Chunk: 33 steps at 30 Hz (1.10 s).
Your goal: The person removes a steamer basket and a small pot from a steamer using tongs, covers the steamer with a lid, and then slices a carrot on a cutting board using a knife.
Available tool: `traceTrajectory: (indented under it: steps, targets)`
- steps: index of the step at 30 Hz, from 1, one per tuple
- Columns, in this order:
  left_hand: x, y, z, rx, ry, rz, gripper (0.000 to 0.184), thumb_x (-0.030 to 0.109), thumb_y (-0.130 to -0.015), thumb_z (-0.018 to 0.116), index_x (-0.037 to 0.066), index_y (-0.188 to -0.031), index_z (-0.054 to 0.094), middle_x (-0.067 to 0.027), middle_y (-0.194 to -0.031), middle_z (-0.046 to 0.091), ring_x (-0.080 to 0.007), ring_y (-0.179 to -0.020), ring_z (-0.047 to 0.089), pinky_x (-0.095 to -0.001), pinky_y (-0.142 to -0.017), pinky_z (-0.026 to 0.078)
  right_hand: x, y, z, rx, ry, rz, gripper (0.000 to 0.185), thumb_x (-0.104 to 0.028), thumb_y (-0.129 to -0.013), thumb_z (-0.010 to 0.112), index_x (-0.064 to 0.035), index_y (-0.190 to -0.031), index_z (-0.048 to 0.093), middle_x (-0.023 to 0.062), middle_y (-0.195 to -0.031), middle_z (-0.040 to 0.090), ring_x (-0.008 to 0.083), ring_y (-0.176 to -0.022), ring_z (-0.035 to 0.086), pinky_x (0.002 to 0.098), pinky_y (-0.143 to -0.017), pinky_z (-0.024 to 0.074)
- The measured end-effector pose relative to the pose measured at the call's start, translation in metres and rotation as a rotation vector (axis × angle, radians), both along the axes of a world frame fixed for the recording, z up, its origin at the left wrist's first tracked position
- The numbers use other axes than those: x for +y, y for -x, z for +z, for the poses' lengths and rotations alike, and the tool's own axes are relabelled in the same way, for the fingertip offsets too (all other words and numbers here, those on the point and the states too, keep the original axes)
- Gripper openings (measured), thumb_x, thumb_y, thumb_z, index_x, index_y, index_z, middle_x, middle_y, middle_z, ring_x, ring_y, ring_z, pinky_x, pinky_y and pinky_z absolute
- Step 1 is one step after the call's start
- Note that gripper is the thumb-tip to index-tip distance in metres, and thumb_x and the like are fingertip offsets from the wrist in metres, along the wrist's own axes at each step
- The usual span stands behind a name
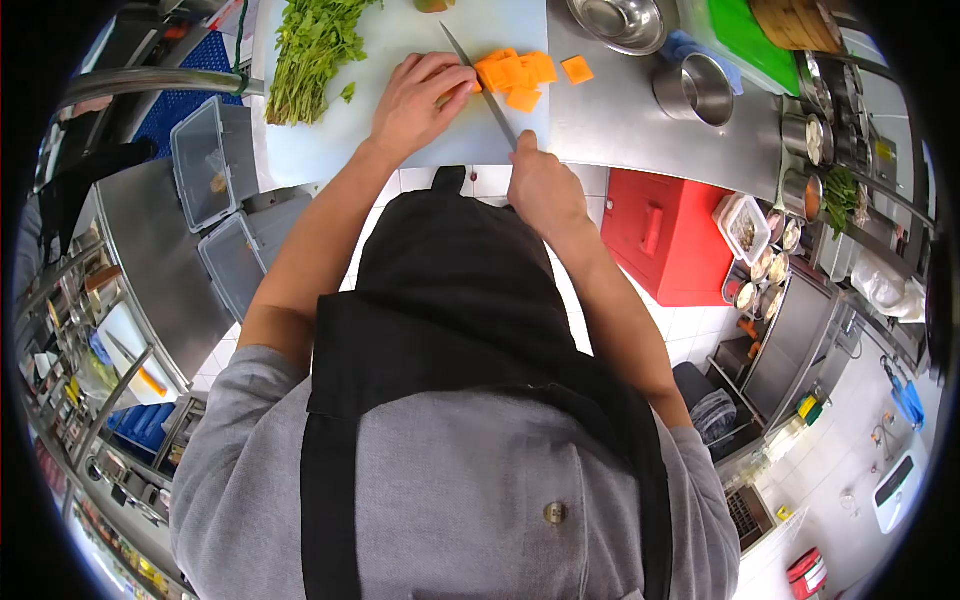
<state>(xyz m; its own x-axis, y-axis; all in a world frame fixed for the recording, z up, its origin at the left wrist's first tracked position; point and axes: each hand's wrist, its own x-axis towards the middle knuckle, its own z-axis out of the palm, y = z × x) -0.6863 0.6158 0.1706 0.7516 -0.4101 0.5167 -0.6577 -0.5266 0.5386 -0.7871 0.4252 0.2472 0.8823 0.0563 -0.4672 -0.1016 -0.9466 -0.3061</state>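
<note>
My right hand (545, 185) is closed around the handle of a kitchen knife (492, 98), its blade pointing up and left across the white cutting board (400, 30). To the left of the blade, the curled fingers of my left hand (425, 105) press on an orange vegetable piece, mostly hidden under the fingertips. Flat, square-cut orange vegetable slices (515, 72) lie in a loose pile just right of the blade. One single slice (577, 69) rests apart on the steel counter. A bunch of leafy green herbs (312, 60) lies at the board's left.
A steel bowl (617, 20) and a steel pot (693, 90) stand right on the counter (600, 130). Behind them lies a green board (750, 45). Below the counter is a red cabinet (665, 235). Clear plastic bins (215, 165) stand at left.
</note>
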Motion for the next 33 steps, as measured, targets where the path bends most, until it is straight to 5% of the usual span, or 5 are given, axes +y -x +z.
traceTrajectory:
  steps: [16,18,22,24,33]
  targets:
    - [0.003,-0.003,0.004,0.031,-0.021,-0.012,0.011,0.014,-0.091,0.071,0.011,-0.102,0.07,-0.0049,-0.108,0.066,-0.0291,-0.099,0.059,-0.0397,-0.088,0.05,-0.001,0.015,0.015,-0.01,-0.01,-0.036,0.023,-0.019,-0.104,0.049,0.0037,-0.109,0.049,0.0301,-0.079,0.069,0.049,-0.078,0.07,0.0576,-0.071,0.0562]
    - [0.001,-0.002,0.003,0.031,-0.014,-0.02,0.011,0.013,-0.09,0.072,0.011,-0.102,0.07,-0.005,-0.108,0.066,-0.0291,-0.099,0.059,-0.0398,-0.088,0.05,0.004,-0.001,-0.006,0.003,0.006,-0.014,0.025,-0.005,-0.09,0.056,0.0058,-0.111,0.049,0.0276,-0.082,0.072,0.0448,-0.08,0.073,0.0515,-0.075,0.0599]
    - [0.0,-0.002,-0.002,0.002,0.014,-0.006,0.013,0.015,-0.089,0.073,0.014,-0.101,0.071,-0.0015,-0.106,0.066,-0.026,-0.098,0.06,-0.0389,-0.088,0.049,0.001,-0.003,0.015,0.018,0.008,-0.002,0.024,-0.005,-0.091,0.055,0.0054,-0.111,0.049,0.028,-0.084,0.071,0.0444,-0.081,0.073,0.0521,-0.075,0.0596]
    - [0.001,-0.003,-0.001,0.002,0.016,0.001,0.013,0.015,-0.089,0.073,0.014,-0.102,0.071,-0.0014,-0.106,0.066,-0.026,-0.098,0.06,-0.0388,-0.088,0.048,0.003,0.005,0.033,0.008,0.007,-0.023,0.024,-0.02,-0.104,0.049,0.0031,-0.108,0.05,0.0297,-0.08,0.07,0.0486,-0.079,0.071,0.0574,-0.073,0.0561]
    - [0.002,-0.004,-0.003,0.015,0.003,0.006,0.014,0.016,-0.089,0.073,0.014,-0.102,0.071,-0.0008,-0.109,0.066,-0.0263,-0.101,0.059,-0.039,-0.089,0.048,-0.001,0.014,0.04,0.047,0.041,-0.011,0.025,-0.02,-0.104,0.05,0.0038,-0.111,0.049,0.0299,-0.08,0.07,0.0489,-0.078,0.071,0.0578,-0.072,0.056]
